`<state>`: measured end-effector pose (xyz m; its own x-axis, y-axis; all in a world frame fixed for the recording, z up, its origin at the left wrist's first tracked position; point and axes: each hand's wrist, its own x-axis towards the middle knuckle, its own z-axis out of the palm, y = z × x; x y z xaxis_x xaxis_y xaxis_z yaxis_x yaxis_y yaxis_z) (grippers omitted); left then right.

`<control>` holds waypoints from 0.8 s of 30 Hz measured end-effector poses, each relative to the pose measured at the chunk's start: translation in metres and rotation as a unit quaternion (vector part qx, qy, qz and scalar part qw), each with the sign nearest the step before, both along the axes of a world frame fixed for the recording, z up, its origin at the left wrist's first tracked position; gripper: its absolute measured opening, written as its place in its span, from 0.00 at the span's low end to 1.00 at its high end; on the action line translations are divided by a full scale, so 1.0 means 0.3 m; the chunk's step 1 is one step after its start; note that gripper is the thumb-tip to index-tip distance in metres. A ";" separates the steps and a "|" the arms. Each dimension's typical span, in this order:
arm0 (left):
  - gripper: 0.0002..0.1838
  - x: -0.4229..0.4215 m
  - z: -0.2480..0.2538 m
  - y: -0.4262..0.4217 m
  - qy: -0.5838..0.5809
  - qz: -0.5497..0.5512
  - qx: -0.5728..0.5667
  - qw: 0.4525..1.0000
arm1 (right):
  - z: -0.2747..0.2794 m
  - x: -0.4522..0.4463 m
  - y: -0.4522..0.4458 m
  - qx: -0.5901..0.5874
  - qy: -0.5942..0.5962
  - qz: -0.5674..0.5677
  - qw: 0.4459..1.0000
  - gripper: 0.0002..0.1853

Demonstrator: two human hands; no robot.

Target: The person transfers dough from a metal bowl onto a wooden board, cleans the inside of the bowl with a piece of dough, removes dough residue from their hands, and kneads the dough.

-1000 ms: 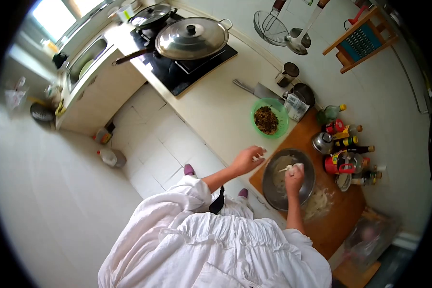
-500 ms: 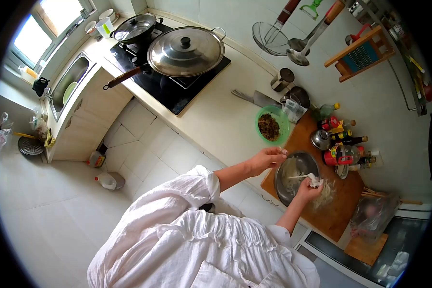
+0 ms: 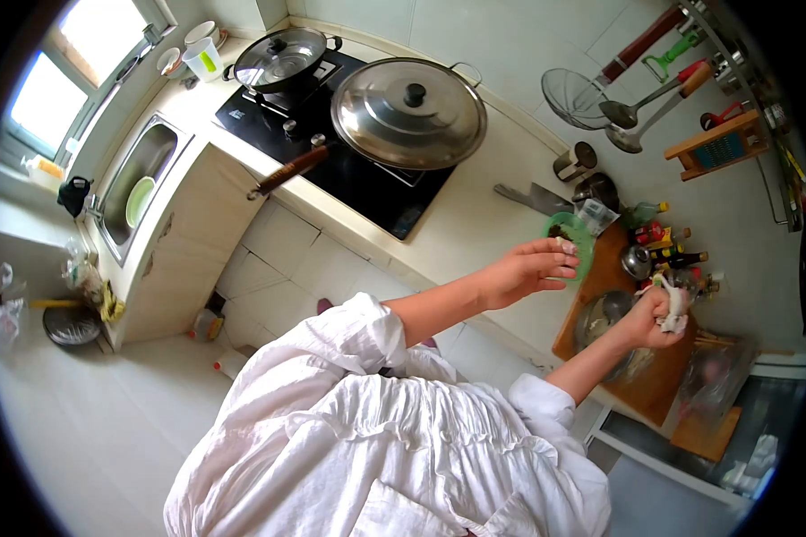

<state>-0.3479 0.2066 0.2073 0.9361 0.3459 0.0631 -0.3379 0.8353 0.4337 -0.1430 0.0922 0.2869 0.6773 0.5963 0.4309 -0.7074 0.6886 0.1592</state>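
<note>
While clenching a sticky wad of white dough [image 3: 674,309] in the curled fingers of the right hand [image 3: 649,320], out beyond the steel mixing bowl [image 3: 588,324], risks losing the soft lump to a slack grip and dropping it onto the wooden board [image 3: 663,387], or smearing the condiment bottles [image 3: 687,259] behind, at a gap impossible to judge from this angle. Holds the left hand [image 3: 530,271] outstretched, fingers loosely spread and gripping nothing, bits of dough clinging near the fingertips; could shed scraps into the green bowl [image 3: 587,234] of dark chopped food, partly covered by that hand in this view. Compared with half a second earlier, shows the right hand swung out from over the mixing bowl, the left farther from it, no pale stick now clearly visible, and the camera view shifted.
</note>
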 end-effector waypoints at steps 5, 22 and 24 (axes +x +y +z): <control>0.16 -0.372 0.041 0.180 0.023 -0.010 0.031 0.999 | 0.120 -0.470 0.226 0.047 -0.017 0.076 0.996 0.19; 0.16 -1.150 -0.001 0.746 0.117 0.282 0.025 0.952 | -0.023 -1.317 0.906 -0.002 0.090 0.372 0.924 0.19; 0.16 -1.219 -0.070 0.900 0.091 0.340 0.025 0.936 | -0.002 -1.389 0.990 0.008 0.075 0.363 0.929 0.19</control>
